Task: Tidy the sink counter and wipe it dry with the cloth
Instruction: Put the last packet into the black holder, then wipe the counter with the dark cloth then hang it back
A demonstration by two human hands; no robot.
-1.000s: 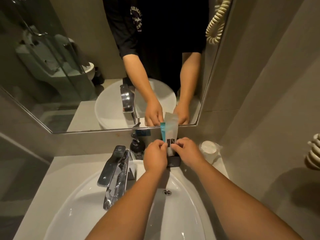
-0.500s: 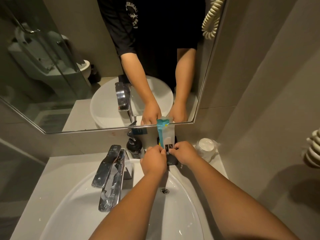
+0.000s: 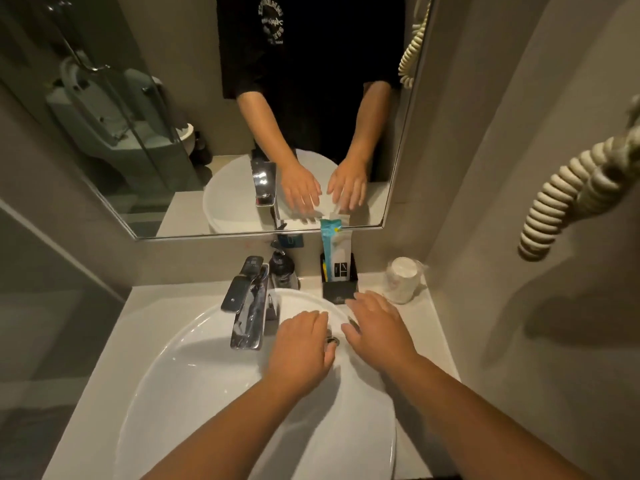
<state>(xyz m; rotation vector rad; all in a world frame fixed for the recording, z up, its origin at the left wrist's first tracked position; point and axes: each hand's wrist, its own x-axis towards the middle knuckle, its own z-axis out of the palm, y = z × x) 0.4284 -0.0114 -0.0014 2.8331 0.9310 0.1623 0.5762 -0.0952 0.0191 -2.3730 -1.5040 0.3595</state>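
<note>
left hand (image 3: 301,344) flat, fingers loosely spread, empty, over the white oval ceramic basin (image 3: 194,368) near the drain. right hand (image 3: 375,327) likewise splayed and empty, fingertips just short of the small black box holder (image 3: 340,289). in the holder, upright against the wall: pale sachet with teal top (image 3: 335,249). chrome lever tap (image 3: 247,306) left of the hands. grey counter (image 3: 420,327); no cloth in view.

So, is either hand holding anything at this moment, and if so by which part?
Nothing is held. The left hand and right hand are open and empty over the basin.
</note>
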